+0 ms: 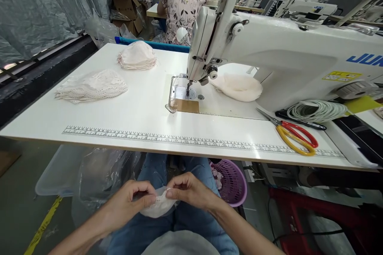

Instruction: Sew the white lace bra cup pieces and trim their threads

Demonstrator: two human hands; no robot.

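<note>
Over my lap, below the table edge, a small white fabric cup piece with a lacy edge (158,208) is stretched between my two hands. My left hand (128,201) pinches its left side between thumb and fingers. The upper right edge is pinched by my right hand (190,190), close to the left one. On the table stands a white sewing machine (278,46), its needle area in front of me. Cream rounded fabric pieces (242,87) lie under the machine's arm. To the left are a stack of lace-edged pieces (92,85) and a rounder fabric stack (137,54).
Scissors with red and yellow handles (296,137) lie at the right, beside a coil of pale cord (317,110). A printed ruler (179,140) runs along the table's front. Below are a purple basket (231,183) and a clear plastic bin (60,171). Another person (185,8) sits beyond.
</note>
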